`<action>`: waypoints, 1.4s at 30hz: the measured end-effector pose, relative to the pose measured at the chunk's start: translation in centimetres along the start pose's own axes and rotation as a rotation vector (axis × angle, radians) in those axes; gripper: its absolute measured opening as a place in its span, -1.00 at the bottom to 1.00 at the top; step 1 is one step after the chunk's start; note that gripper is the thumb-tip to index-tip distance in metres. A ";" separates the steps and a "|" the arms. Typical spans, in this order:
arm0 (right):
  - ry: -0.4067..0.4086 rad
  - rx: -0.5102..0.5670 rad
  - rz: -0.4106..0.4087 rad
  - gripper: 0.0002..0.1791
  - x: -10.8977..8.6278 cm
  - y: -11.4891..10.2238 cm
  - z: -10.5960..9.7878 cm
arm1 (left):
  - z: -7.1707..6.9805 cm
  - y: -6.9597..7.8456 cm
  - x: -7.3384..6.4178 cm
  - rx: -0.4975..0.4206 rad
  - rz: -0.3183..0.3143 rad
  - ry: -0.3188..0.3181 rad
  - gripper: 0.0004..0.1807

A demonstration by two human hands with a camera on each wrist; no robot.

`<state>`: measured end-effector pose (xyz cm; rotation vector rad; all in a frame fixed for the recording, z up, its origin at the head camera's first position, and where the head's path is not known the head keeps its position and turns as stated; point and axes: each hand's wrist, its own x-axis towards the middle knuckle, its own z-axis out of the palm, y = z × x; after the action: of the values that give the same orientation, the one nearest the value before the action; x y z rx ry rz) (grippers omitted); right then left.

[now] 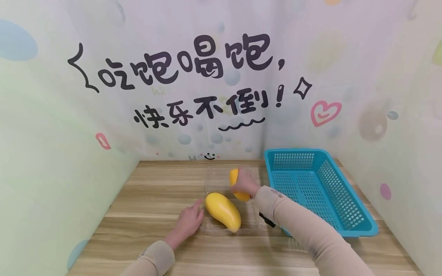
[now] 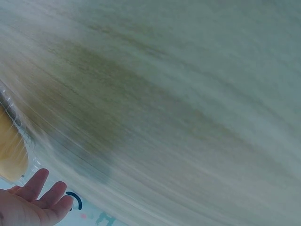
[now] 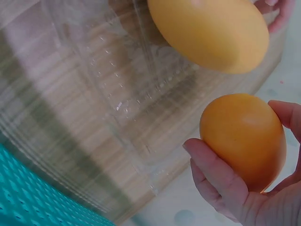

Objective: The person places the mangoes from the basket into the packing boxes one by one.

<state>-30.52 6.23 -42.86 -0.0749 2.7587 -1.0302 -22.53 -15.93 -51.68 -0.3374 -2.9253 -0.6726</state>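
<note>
- The yellow mango [image 1: 222,211] lies in the clear plastic container [image 1: 248,216] in the middle of the counter [image 1: 162,191]; its long axis slants, the broad end towards the counter's far left corner, the narrower tip towards its near right.
- The orange-yellow fruit [image 3: 242,136] is over the container's far part, its long axis running roughly from the counter's far edge towards the near one.
- The right hand [image 1: 246,184] grasps that fruit, thumb and fingers wrapped about its sides; the right forearm reaches in from the counter's near right corner.
- The left hand [image 1: 188,219] is released, fingers loosely extended just beside the container's left edge; whether they touch it, I cannot tell.
- A blue basket [image 1: 310,188] with perforated walls stands along the counter's right edge.
- The counter has streaky wood grain; pale, spotted walls enclose it, with black lettering [image 1: 208,57] above its far edge.
</note>
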 end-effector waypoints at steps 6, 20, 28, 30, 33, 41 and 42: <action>-0.022 -0.038 0.018 0.05 -0.3 0.7 1.3 | 0.0 0.0 0.1 0.005 0.012 0.007 -0.54; -0.067 -0.146 0.090 0.10 -1.5 1.0 2.5 | 0.2 0.0 0.3 0.003 0.003 -0.004 -0.53; -0.095 -0.229 0.111 -0.01 -1.8 1.2 3.0 | 0.3 -0.1 0.3 -0.004 -0.008 -0.023 -0.52; -0.098 -0.245 0.113 -0.02 -1.8 1.2 3.1 | 0.3 -0.1 0.3 -0.003 -0.013 -0.025 -0.52; -0.109 -0.247 0.133 -0.01 -1.9 1.3 3.2 | 0.3 -0.1 0.3 0.002 -0.008 -0.020 -0.52; -0.133 -0.254 0.179 0.00 -1.6 1.5 3.5 | 0.4 -0.1 0.3 0.010 -0.005 -0.013 -0.53; -0.136 -0.258 0.183 0.00 -1.6 1.6 3.5 | 0.4 -0.1 0.3 0.011 -0.006 -0.012 -0.53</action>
<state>-28.22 5.36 -46.27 0.0667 2.6977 -0.5981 -22.91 -15.81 -52.01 -0.3320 -2.9417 -0.6571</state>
